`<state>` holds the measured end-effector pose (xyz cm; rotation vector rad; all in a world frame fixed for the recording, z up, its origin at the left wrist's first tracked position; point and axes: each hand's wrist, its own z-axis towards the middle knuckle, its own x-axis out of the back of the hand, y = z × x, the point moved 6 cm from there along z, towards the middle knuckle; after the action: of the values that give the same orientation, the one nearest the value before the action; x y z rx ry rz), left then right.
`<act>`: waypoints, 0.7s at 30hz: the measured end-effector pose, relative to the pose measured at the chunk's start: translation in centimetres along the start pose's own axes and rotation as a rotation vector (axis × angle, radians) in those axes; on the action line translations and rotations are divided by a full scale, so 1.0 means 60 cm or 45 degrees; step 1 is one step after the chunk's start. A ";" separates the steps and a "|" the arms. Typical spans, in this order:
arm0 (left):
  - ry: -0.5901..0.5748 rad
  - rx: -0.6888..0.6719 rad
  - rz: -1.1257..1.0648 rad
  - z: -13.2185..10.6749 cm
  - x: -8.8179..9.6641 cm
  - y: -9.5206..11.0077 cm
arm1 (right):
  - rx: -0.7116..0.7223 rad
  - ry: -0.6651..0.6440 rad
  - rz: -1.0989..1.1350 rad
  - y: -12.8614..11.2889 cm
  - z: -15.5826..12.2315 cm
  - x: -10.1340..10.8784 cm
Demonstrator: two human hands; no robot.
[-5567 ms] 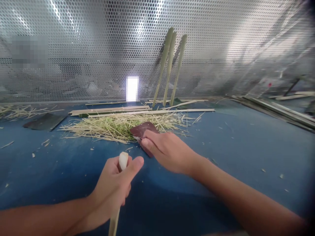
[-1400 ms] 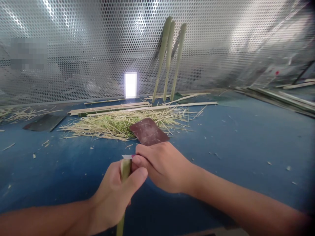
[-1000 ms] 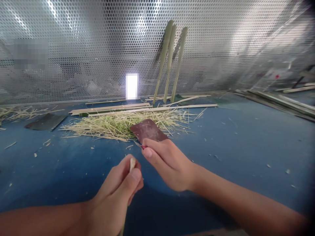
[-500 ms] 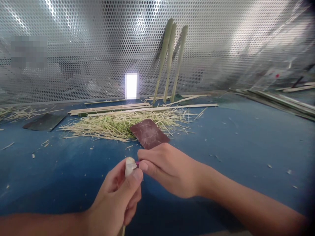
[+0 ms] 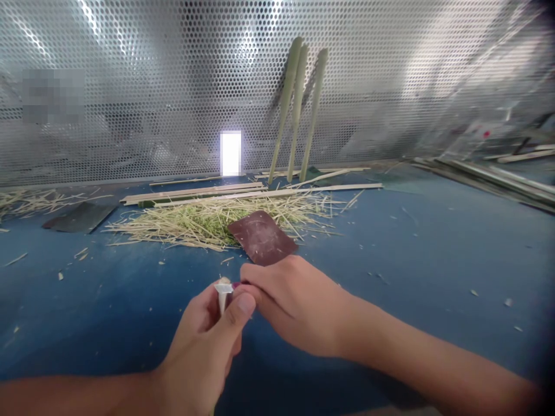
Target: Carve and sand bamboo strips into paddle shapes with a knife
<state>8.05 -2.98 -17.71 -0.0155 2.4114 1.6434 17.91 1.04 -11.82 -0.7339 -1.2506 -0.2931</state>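
Closed around a pale bamboo piece (image 5: 222, 303) is my left hand (image 5: 206, 341); its whitish end pokes up between thumb and fingers, and the fist hides much of the rest. A thin tip shows below that hand. My right hand (image 5: 299, 306) pinches a small knife with a purple handle (image 5: 236, 285). Its short silvery blade (image 5: 224, 288) lies across the upper end of the piece, and my left thumb is close beside the right fingers. Just beyond the right hand, a dark red-brown sheet of sandpaper (image 5: 262, 238) rests partly on a heap of shavings (image 5: 186, 222).
Long bamboo strips (image 5: 203, 193) lie behind the heap on the blue tabletop (image 5: 411, 260). Three carved bamboo sticks (image 5: 297, 110) lean against the perforated metal screen (image 5: 143, 86). At left is a dark sheet (image 5: 80, 216); more strips (image 5: 498, 179) lie far right.
The knife blade has turned and now shows its silvery face across the piece's end. My right hand has shifted slightly left, and both hands remain close together.
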 end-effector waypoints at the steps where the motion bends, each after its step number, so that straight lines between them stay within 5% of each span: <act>1: 0.007 0.004 0.018 -0.001 0.000 0.001 | -0.031 0.015 -0.035 0.004 0.002 -0.002; 8: -0.070 0.056 -0.015 -0.005 0.002 -0.012 | -0.260 0.173 0.063 0.049 0.018 0.001; 14: -0.129 -0.065 0.016 -0.001 0.003 -0.020 | -0.175 0.194 0.497 0.057 0.021 0.001; 21: -0.039 -0.084 0.087 0.009 0.003 -0.021 | 0.019 0.149 0.587 0.037 0.017 -0.007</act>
<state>8.12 -2.95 -19.10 0.0817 2.3591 1.7396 18.28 3.29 -12.81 -0.9538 -0.9399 0.0510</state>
